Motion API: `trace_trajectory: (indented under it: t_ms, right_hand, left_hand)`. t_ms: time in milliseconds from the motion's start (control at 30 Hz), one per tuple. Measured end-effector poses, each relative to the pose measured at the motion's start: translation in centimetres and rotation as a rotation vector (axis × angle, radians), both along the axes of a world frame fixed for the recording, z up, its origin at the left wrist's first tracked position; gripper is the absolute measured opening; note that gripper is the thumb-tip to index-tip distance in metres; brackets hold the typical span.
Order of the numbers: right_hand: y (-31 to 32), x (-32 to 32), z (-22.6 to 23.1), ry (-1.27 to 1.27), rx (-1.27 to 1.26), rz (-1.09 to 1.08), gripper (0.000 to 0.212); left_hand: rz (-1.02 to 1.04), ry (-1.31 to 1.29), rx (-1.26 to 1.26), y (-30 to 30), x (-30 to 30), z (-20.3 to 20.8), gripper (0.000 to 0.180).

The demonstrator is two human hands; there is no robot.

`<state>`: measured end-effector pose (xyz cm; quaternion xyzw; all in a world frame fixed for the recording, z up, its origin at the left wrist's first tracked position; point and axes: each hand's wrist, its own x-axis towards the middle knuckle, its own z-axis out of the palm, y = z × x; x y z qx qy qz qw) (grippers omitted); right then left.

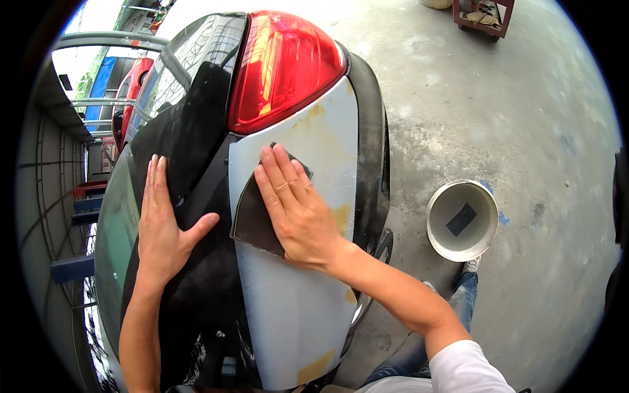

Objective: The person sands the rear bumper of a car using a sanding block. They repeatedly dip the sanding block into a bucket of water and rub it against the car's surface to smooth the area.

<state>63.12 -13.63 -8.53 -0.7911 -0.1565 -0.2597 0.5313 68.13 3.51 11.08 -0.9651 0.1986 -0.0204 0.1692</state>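
Black car (203, 281), left and centre of frame. Grey panel (288, 301), centre; red tail light (285, 72), upper centre. Pale bucket (481, 232), right. My left hand (162, 229) lies flat on car, left of centre, thumb spread, gripping nothing. My right hand (300, 216), mid-frame, fingers extended, covers dark sheet (254, 226); sheet lies between palm and panel, right of left hand.

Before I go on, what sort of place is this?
Probably a car body workshop: the right hand lies over a dark sheet on a grey, yellow-patched car panel, a pale bucket stands nearby on the grey floor, and a red car shows beyond.
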Motion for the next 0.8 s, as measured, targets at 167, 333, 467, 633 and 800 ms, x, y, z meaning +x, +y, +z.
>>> trace_trajectory:
  t_ms: [167,333,467,633,800]
  right_hand:
    - [-0.4,-1.9,-1.9,-0.069,-0.057,0.103,0.069]
    - [-1.0,1.6,0.6,-0.15,-0.104,0.085,0.069]
    - [-1.3,-1.2,-2.6,-0.133,-0.143,0.134,0.07]
    - [-1.8,2.9,0.8,-0.186,-0.093,0.172,0.072]
    - [-0.9,-0.3,-2.2,-0.073,-0.119,0.086,0.076]
  left_hand:
    - [0.02,-0.004,0.022,-0.1,-0.3,0.3,0.115]
    - [0.012,-0.011,0.023,-0.4,-0.3,0.8,0.116]
    - [0.023,-0.011,0.033,-0.3,-0.4,0.7,0.116]
    - [0.024,-0.002,0.027,-0.4,-0.4,1.0,0.116]
    - [0.031,-0.008,0.035,-0.6,-0.4,1.1,0.115]
